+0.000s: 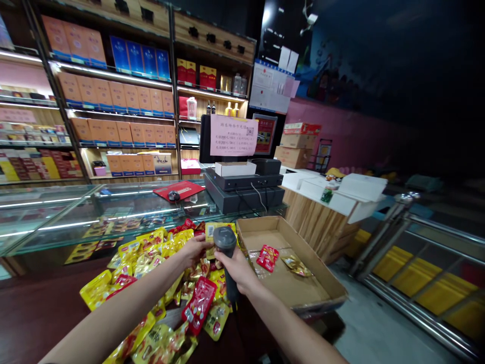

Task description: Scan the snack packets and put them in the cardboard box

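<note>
My right hand (238, 268) is wrapped round the handle of a dark barcode scanner (225, 239), its head turned away from me. Just left of it, my left hand (195, 250) pinches a yellow snack packet (211, 231) whose barcode side shows behind the scanner head. Below and around both hands lies a loose heap of yellow and red snack packets (151, 247). A red packet (200, 303) rests on the near side of the heap. To the right stands a shallow cardboard box (333, 293) with a red packet (268, 258) and a gold packet (296, 265) inside.
Behind the heap, a glass counter (125, 194) carries a red mat (189, 190) with a mouse (174, 195). A black cash drawer (242, 198) and monitor sit beyond the box. Shelves of boxed goods line the back wall; a metal railing (435, 273) runs at right.
</note>
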